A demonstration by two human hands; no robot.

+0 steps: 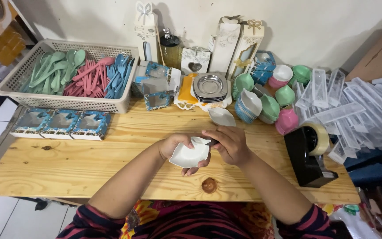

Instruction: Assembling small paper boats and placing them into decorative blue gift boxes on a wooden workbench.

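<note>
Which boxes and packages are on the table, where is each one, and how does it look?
Three flat gift boxes: left, before the basket; blue, clear windows.
Small window boxes: centre back; blue and grey, square.
Tall gift boxes: against the wall; white and gold, bows on top.
Heart-window box: back centre; white, squat.
Clear plastic boxes: right; long, transparent, piled.
No labels, signs or screens.

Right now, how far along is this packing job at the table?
Done: three closed blue boxes sit lined up at the left. In hand: the left hand holds a white dish, and the right hand touches its rim. Left: stacked bowls and a basket of spoons and forks.
</note>
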